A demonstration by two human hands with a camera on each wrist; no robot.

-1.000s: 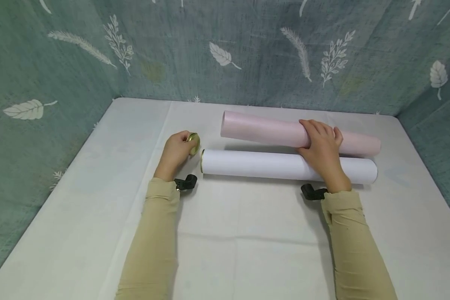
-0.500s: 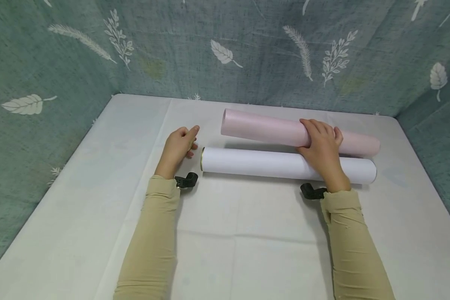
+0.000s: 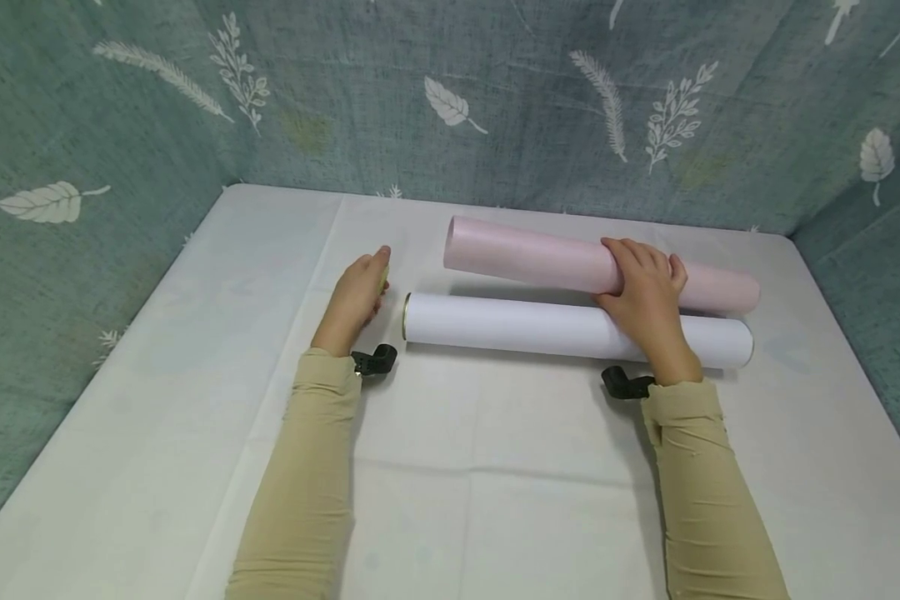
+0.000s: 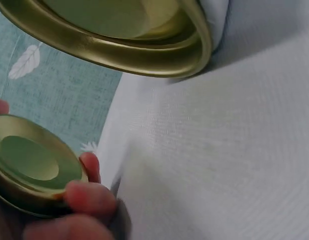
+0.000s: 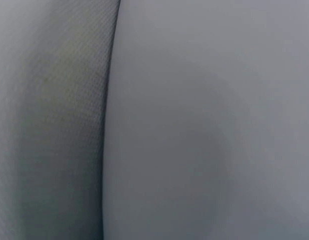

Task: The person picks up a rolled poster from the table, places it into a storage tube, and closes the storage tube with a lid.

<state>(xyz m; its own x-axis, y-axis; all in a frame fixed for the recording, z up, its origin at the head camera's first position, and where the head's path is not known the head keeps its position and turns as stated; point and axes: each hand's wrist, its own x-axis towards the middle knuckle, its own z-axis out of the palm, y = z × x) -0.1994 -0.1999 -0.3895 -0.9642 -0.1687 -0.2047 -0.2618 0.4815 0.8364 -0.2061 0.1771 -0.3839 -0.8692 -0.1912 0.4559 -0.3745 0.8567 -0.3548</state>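
Observation:
My left hand (image 3: 352, 298) pinches a round gold metal lid (image 4: 32, 157) between fingers and thumb, just left of a white cardboard tube. In the head view only a thin sliver of the lid shows. The white tube (image 3: 502, 326) lies across the table, its gold-rimmed end (image 4: 119, 56) facing that hand, apart from the lid. Behind it lies a pink paper roll (image 3: 528, 253), open at its left end. My right hand (image 3: 648, 308) grips this roll from above, its wrist crossing over the white tube. Close up, the tube's side (image 5: 204, 125) fills much of the right wrist view.
A white cloth (image 3: 420, 500) with fold creases covers the table. Green leaf-patterned fabric (image 3: 345, 100) rises along the back and both sides. A black wrist camera mount (image 3: 375, 360) sits by the left wrist, another (image 3: 626, 383) by the right.
My left hand has turned the lid, whose face showed to the head camera earlier and is now mostly hidden, and drawn slightly away from the tube end. My right hand stays on the pink roll.

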